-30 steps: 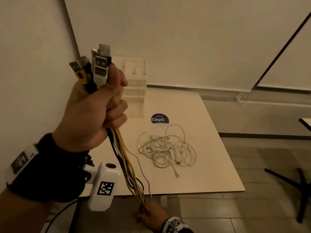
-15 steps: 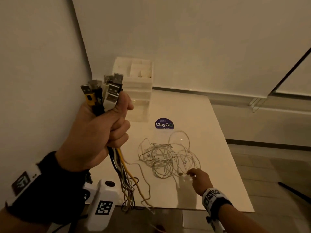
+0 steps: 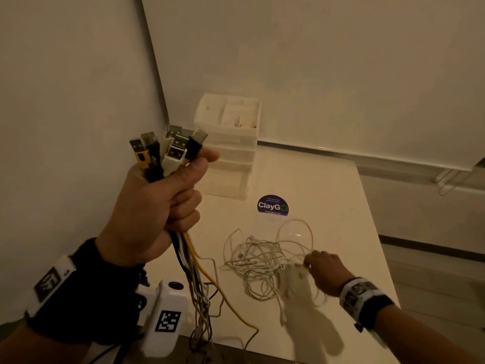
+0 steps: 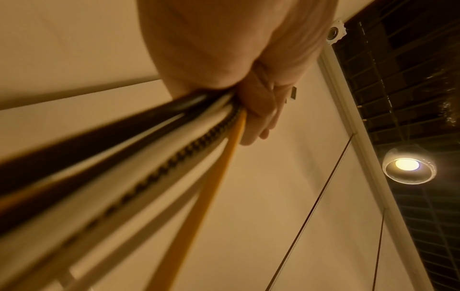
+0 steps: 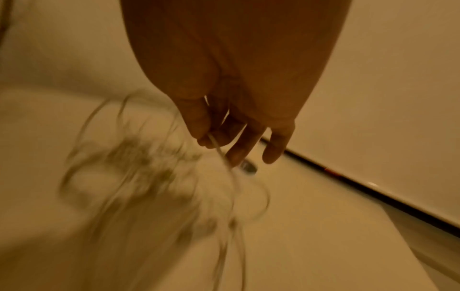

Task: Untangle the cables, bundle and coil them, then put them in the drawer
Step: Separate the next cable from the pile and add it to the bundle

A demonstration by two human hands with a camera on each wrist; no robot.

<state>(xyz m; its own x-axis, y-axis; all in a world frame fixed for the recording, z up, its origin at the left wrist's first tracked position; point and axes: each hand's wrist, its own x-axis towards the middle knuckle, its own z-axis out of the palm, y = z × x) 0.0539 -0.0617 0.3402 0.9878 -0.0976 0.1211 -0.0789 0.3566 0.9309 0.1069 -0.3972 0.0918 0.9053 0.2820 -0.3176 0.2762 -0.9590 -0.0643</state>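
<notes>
Desk (image 3: 328, 185): pale top, set into a wall corner. A tiered drawer unit (image 3: 231, 153) stands at the far left of it, beside a round sticker (image 3: 273, 208); whether any drawer stands open cannot be told from here.

White cable tangle (image 3: 265, 261): lies loose near the middle of the desk, sprawling left to right, not yet sorted or coiled.

Gathered cable bundle (image 3: 189, 258): held upright above the near left desk edge, USB plugs (image 3: 168, 148) fanned at the top, tails hanging down past the desk edge.

Left hand (image 3: 154, 211): fist wrapped tight round the bundle just under the plugs.

Right hand (image 3: 325, 269): at the right edge of the tangle, and the nearer hand to it. In the blurred wrist view the thumb and forefinger appear to pinch a single white strand (image 5: 216, 145), the other fingers (image 5: 276, 147) loosely extended.

Judgement: the tangle lies left of the right hand, so drawing the strand rightward should work it free
</notes>
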